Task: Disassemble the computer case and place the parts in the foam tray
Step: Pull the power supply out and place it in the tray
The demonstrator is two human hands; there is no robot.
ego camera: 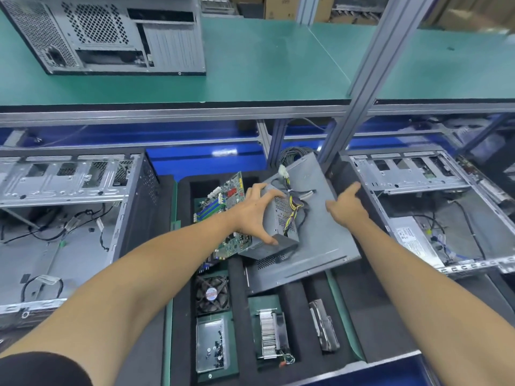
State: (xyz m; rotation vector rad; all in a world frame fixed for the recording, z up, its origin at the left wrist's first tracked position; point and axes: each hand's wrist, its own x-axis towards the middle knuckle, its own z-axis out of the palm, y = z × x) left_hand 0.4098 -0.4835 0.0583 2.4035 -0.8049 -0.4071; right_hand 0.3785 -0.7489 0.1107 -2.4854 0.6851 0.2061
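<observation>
A black foam tray (pixel 292 295) lies in front of me, between two opened computer cases. My left hand (pixel 255 211) grips a grey power supply (pixel 278 232) by its near end, thumb on one side and fingers on the other, its cable bundle (pixel 294 207) trailing up. The supply rests on a grey side panel (pixel 320 240) lying tilted across the tray. My right hand (pixel 347 206) hovers over that panel with relaxed fingers, holding nothing. A motherboard (pixel 227 196) leans in the tray's left slot. A fan (pixel 212 293), a heatsink (pixel 271 334), a hard drive (pixel 324 325) and a screw box (pixel 211 346) sit in other slots.
An open case (pixel 69 224) lies at the left and another open case (pixel 434 218) at the right, with a power supply inside. A third case (pixel 111 32) stands on the green bench (pixel 264 65) behind. An aluminium post (pixel 359 87) rises near the tray's far end.
</observation>
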